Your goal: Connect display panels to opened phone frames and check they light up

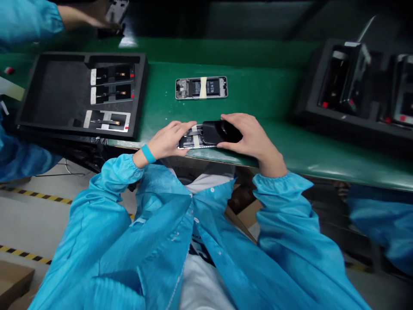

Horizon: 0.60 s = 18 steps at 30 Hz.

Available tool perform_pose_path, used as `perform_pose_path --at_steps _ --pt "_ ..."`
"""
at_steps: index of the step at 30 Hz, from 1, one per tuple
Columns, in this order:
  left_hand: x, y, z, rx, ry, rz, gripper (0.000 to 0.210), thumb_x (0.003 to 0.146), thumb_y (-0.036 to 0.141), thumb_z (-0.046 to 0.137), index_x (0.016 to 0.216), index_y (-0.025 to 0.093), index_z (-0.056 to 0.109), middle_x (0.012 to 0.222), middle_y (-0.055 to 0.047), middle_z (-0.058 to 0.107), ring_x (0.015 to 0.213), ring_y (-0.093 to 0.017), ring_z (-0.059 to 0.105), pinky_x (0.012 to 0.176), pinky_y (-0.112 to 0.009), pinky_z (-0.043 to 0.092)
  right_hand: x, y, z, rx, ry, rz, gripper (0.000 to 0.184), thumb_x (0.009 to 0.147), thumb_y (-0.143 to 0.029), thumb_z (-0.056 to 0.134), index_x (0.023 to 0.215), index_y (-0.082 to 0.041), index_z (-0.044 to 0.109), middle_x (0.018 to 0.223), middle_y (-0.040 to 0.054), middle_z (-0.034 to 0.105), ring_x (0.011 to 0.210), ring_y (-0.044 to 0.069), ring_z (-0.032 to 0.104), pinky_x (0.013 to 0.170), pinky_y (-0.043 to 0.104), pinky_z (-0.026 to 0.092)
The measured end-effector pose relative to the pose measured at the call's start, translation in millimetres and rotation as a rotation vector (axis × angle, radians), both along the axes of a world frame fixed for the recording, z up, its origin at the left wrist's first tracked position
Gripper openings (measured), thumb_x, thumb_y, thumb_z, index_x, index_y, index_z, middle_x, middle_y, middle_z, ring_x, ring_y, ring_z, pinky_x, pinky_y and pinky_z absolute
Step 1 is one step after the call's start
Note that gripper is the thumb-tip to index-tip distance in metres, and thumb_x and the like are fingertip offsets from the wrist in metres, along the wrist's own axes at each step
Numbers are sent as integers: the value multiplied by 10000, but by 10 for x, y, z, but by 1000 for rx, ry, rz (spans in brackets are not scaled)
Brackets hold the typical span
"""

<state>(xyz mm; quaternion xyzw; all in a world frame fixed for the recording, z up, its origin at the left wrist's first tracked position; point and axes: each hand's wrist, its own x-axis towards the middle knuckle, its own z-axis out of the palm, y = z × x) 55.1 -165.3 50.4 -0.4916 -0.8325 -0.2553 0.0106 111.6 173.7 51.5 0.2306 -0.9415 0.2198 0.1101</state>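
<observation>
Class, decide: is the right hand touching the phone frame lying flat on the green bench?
No, the right hand holds a black panel, apart from that phone frame.

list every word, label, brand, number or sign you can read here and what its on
"AX", tentatively, on the shirt, partly covered by the blue jacket; larger letters below it are unreadable.
Battery label in the open phone on the green bench: white markings, too small to read.
Held phone: any print too small to read.
Red tags in the left tray: no legible text.
</observation>
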Motion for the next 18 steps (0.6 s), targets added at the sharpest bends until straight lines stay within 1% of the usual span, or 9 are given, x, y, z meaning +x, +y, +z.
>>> perform_pose_path --at_steps 2,4,7,9,11,13,15,18 --pt "-24 -17 -37 18 -10 -16 964 906 359 795 1732 167 336 1557 -204 634 1411 -360 596 1183 -505 537 11 -7 -9 -15 4 8 974 878 -912 634 1548 -204 642 1436 182 727 1367 416 667 1174 616 510" --pt "-37 -19 -55 37 -9 -32 1017 938 492 786 1759 166 281 1587 -227 599 1431 -377 596 1217 -536 510 24 -23 -17 -31 28 14 956 886 -905 634 1519 -190 661 1418 184 737 1341 408 681 1164 602 514" --pt "-20 40 -27 43 1 -31 1108 939 734 735 1769 177 257 1666 -249 523 1517 -418 542 1299 -615 417 46 -68 -12 -37 51 16 887 911 -851 662 1498 -187 673 1403 179 749 1305 396 702 1139 584 526" --pt "2 127 16 24 -3 -26 1163 916 829 698 1773 184 246 1712 -251 475 1577 -436 486 1336 -648 356 57 -104 -3 -25 54 19 868 920 -829 672 1508 -191 665 1402 174 751 1290 389 709 1124 570 532" --pt "13 225 57 -4 -10 -29 1184 909 845 692 1777 185 232 1728 -247 458 1602 -440 458 1349 -652 335 62 -132 2 -14 61 36 879 929 -828 660 1527 -183 648 1405 174 749 1281 377 712 1112 549 536" --pt "5 301 84 -31 -16 -37 1176 917 814 712 1781 185 220 1705 -243 491 1583 -435 485 1347 -649 339 61 -150 -4 -15 76 64 882 944 -823 644 1535 -168 640 1403 181 748 1279 364 710 1110 529 535" --pt "-14 337 96 -51 -19 -42 1179 918 768 747 1782 170 211 1672 -250 526 1551 -432 520 1340 -644 350 54 -166 -17 -24 87 72 879 952 -816 641 1534 -157 640 1405 189 744 1284 359 706 1117 520 529" --pt "-26 347 108 -62 -25 -39 1219 887 728 808 1773 135 219 1659 -272 528 1536 -442 527 1327 -644 369 34 -221 -28 -29 65 57 898 944 -834 635 1550 -172 629 1410 185 742 1295 359 699 1132 527 518"
